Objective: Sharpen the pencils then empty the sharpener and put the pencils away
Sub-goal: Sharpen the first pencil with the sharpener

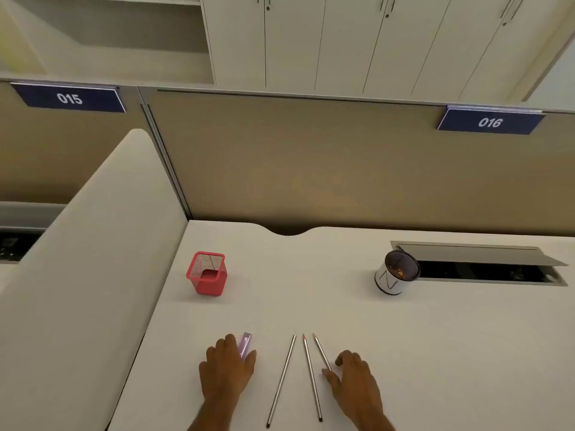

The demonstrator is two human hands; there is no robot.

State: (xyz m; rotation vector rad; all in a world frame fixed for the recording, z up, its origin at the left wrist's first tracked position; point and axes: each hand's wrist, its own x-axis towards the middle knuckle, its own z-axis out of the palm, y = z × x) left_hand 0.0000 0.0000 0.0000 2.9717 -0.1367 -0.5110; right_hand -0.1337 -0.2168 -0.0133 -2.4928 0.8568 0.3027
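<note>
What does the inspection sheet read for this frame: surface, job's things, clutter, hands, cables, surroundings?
Surface: pale desk, open cable hatch at back right.
Job's things: three pencils lying near the front edge; lilac sharpener; red mesh holder, looks empty; white cup holding what may be shavings.
Clutter: nothing seen.
Hands: left hand on the sharpener; right hand touching the rightmost pencil.
Cables: nothing seen.
Surroundings: tan partition with signs 015 and 016; white cabinets behind.

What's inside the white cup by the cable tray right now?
The white cup tips toward the camera; brownish-orange bits, likely shavings, lie against its dark inner wall. Its bottom is hidden by the near rim.
</note>
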